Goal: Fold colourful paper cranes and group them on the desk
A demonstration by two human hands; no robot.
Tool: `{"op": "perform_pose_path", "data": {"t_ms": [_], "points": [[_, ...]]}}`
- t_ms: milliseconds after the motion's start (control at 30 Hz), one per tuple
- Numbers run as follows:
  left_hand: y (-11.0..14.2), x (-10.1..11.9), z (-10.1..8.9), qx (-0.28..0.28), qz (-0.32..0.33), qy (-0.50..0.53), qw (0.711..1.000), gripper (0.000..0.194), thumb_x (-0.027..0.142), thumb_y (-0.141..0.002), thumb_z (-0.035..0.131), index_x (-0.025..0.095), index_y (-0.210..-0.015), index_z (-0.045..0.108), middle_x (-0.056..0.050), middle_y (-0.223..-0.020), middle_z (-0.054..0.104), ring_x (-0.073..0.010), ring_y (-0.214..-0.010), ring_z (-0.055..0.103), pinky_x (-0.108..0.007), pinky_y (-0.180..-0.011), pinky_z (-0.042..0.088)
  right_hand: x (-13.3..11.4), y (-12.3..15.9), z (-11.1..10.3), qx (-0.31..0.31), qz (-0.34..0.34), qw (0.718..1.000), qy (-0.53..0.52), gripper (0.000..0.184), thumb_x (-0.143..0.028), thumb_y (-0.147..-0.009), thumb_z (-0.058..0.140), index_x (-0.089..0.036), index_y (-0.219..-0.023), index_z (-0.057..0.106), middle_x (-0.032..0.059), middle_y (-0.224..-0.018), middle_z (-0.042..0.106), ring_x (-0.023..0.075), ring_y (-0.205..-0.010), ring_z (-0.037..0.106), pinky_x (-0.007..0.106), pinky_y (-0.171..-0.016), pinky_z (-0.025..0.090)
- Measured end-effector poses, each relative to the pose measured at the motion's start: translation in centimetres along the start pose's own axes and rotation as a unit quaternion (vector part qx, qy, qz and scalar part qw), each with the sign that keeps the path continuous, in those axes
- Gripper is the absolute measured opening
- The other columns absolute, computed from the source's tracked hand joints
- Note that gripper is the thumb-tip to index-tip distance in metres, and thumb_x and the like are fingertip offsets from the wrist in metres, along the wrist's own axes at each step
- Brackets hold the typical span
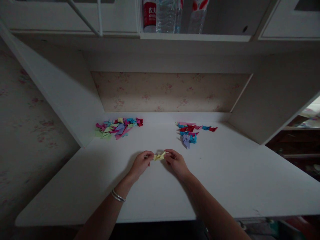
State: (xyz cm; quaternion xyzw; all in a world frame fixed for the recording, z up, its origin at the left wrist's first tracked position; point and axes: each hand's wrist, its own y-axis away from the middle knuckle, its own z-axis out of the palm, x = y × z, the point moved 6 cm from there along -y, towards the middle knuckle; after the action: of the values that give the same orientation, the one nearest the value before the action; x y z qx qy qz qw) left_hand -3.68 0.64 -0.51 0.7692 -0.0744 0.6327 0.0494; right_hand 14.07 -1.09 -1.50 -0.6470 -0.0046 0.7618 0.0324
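Note:
A small folded piece of yellow paper (160, 156) is held just above the middle of the white desk. My left hand (143, 162) pinches its left end between thumb and fingers. At its right end, my right hand (177, 163) pinches it the same way. The paper has pointed folds like origami; its exact shape is too small to tell. Beyond my left hand lies a heap of colourful folded papers (120, 127). A second group of folded papers (188, 133), in red, blue, pink and purple, lies beyond my right hand.
The white desk (225, 186) is boxed in by a left side panel (65, 83), a right side panel (275, 83) and a floral back wall (165, 91). Overhead, a shelf (195, 37) holds several plastic bottles (166, 16). The desk's front edge runs below my forearms.

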Motion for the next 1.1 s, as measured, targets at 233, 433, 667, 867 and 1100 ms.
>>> {"op": "perform_pose_path", "data": {"t_ms": [233,433,667,867,1100], "points": [[-0.2,-0.3,-0.3,-0.003,0.002,0.003,1.0,0.029,0.042,-0.073,0.061,0.015,-0.084,0.061,0.001,-0.063,0.057,-0.0089,-0.048,0.048,-0.02,-0.044,0.032,0.2,-0.1,0.1,-0.005,0.001,1.0,-0.008,0.039,-0.039,-0.068,0.073,-0.014,-0.096,0.061,-0.004,-0.06,0.055,0.007,-0.048,0.042,0.023,-0.047,0.029],[-1.1,-0.3,-1.4,0.009,-0.034,0.032,0.999,0.032,0.042,-0.069,0.066,0.014,-0.084,0.062,0.002,-0.06,0.057,-0.0092,-0.05,0.049,-0.02,-0.046,0.035,0.5,-1.1,-0.7,-0.066,0.092,0.99,-0.081,0.04,-0.032,-0.061,0.079,-0.015,-0.093,0.062,0.001,-0.076,0.066,0.0072,-0.052,0.053,0.022,-0.052,0.039],[-5.0,1.6,-1.0,0.01,-0.031,0.017,0.999,0.033,0.042,-0.067,0.069,0.014,-0.085,0.066,0.0,-0.065,0.063,-0.0098,-0.052,0.051,-0.021,-0.048,0.035,0.9,-3.2,-0.3,-0.144,0.158,0.976,-0.034,0.028,-0.032,-0.068,0.073,-0.015,-0.087,0.062,0.002,-0.074,0.066,0.0086,-0.05,0.054,0.023,-0.047,0.042],[-11.3,6.3,4.5,-0.008,0.049,-0.049,0.998,0.028,0.039,-0.074,0.065,0.016,-0.088,0.072,-0.004,-0.082,0.071,-0.0142,-0.069,0.061,-0.024,-0.063,0.044,1.4,-2.9,0.4,-0.149,0.104,0.983,0.011,0.013,-0.025,-0.074,0.064,-0.017,-0.083,0.064,-0.0008,-0.07,0.065,0.0058,-0.047,0.046,0.019,-0.043,0.034],[-19.6,10.1,15.2,-0.01,0.153,-0.197,0.968,0.021,0.032,-0.075,0.064,0.02,-0.087,0.076,-0.005,-0.091,0.073,-0.0185,-0.09,0.063,-0.026,-0.08,0.045,1.2,-2.6,-0.3,-0.15,0.109,0.982,0.017,0.014,-0.025,-0.076,0.061,-0.017,-0.086,0.064,-0.0001,-0.072,0.065,0.0067,-0.049,0.047,0.019,-0.046,0.037]]}}
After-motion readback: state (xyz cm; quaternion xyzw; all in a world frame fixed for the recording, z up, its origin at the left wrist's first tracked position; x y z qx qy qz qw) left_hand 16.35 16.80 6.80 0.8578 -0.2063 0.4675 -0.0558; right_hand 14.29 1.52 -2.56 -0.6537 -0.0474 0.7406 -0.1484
